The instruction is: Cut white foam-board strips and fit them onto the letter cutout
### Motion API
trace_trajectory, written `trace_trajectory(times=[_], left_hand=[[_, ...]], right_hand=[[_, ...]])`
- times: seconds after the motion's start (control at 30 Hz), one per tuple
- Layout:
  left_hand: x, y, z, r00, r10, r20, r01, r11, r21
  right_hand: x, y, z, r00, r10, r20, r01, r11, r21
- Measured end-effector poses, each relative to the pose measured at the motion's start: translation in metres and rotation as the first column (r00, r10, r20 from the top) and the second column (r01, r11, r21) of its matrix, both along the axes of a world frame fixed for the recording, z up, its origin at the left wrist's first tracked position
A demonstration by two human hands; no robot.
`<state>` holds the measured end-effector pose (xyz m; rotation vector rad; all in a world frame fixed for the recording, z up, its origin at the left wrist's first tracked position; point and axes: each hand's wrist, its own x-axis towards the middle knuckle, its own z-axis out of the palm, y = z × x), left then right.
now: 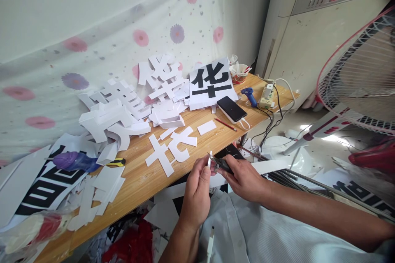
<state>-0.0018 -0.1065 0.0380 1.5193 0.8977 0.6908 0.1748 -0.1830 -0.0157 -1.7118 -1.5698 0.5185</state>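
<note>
Near the table's front edge, my left hand (pixel 199 185) pinches a narrow white strip (pixel 210 159) that stands upright between thumb and fingers. My right hand (pixel 243 176) is closed on a dark-handled cutting tool (pixel 222 165), its metal end close beside the strip. Whether the tool touches the strip is too small to tell. Flat white character pieces (pixel 161 154) lie on the wooden table just beyond my hands, with a small white rectangle (pixel 206 127) to their right.
Built white characters (pixel 120 107) fill the table's back left. A phone (pixel 232 109), red pencil (pixel 226 124), blue glue gun (pixel 249 96) and power strip (pixel 268 94) are at right. A purple-capped bottle (pixel 75 161) and yellow cutter (pixel 117 162) lie left. A fan (pixel 361 74) stands far right.
</note>
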Motion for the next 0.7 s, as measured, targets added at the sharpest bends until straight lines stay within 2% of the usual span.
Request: trace_trajectory(times=[0.3, 0.53, 0.7], left_hand=[[-0.001, 0.001, -0.001, 1.000, -0.018, -0.003, 0.018, 1.000, 0.019], [-0.003, -0.001, -0.005, 0.999, -0.024, 0.041, 0.024, 1.000, 0.013], [-0.003, -0.001, -0.002, 0.999, -0.025, 0.025, 0.025, 0.999, 0.021]], right_hand=[[0.000, 0.001, -0.004, 1.000, -0.023, -0.007, 0.023, 1.000, 0.012], [0.005, 0.007, -0.018, 0.978, -0.142, -0.155, 0.128, 0.987, -0.096], [0.003, 0.004, -0.004, 0.983, -0.070, -0.167, 0.077, 0.997, 0.033]])
